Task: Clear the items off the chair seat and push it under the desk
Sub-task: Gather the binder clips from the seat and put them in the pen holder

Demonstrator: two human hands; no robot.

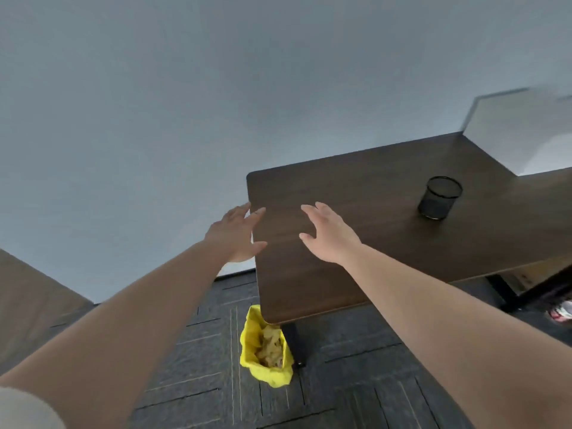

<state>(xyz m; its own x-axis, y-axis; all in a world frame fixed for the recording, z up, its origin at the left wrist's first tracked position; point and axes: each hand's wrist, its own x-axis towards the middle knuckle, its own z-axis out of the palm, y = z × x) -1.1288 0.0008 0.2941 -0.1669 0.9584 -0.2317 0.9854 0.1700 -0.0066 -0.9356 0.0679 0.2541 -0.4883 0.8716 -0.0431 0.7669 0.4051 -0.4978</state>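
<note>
Desk [387, 243] fills the right half of the view: dark wood-grain top, rounded corners, black leg going down to the carpet under its near corner. No chair in view from here.

Left hand [235, 235] reaches out with fingers spread and empty, at the desk's left edge; fingertips overlap the edge, but whether they touch it I cannot tell. Right hand [328, 235] is just to the right of the left one, over the desktop, fingers splayed wide, nothing held; contact with the surface also unclear. Both forearms bare and extended.

Beyond the right hand and further right, a black mesh cup [439, 198] stands upright on the desktop, well apart from the fingers. Past that, a white box-like object [523, 134], blurred, sits at the far right corner.

Below the hands, on the floor beside the desk leg: a bin lined with a yellow bag [266, 348], crumpled scraps inside. Grey wall behind everything.
</note>
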